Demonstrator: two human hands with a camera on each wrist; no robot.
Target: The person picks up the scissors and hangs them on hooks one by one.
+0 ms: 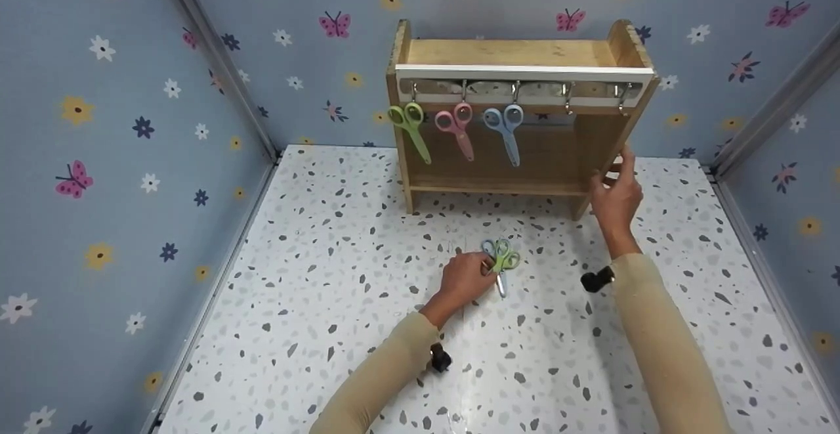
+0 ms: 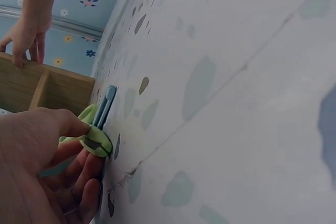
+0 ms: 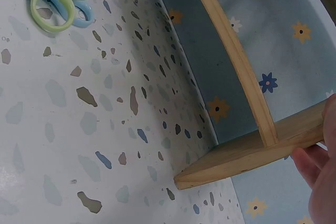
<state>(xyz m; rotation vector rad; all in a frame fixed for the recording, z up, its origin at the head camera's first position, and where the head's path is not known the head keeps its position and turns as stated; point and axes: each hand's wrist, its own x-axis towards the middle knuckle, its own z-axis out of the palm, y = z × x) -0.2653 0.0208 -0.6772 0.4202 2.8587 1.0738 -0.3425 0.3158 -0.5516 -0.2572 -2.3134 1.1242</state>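
Green scissors (image 1: 503, 255) and blue scissors (image 1: 503, 287) lie together on the speckled tabletop, one over the other. My left hand (image 1: 467, 279) pinches the green handle between thumb and fingers, close to the surface. A wooden rack (image 1: 505, 188) stands behind them, its right side panel held near the lower part by my right hand (image 1: 617, 197). From the rack's hooks hang another green pair of scissors (image 1: 420, 138), a pink pair (image 1: 464, 140) and another blue pair (image 1: 510, 140). In the left wrist view, fingers partly cover the handles on the table.
Two hooks (image 1: 568, 99) at the right of the rail (image 1: 472, 73) carry no scissors. Flower-patterned walls (image 1: 131, 224) enclose the white speckled tabletop (image 1: 328, 276) at the back and both sides.
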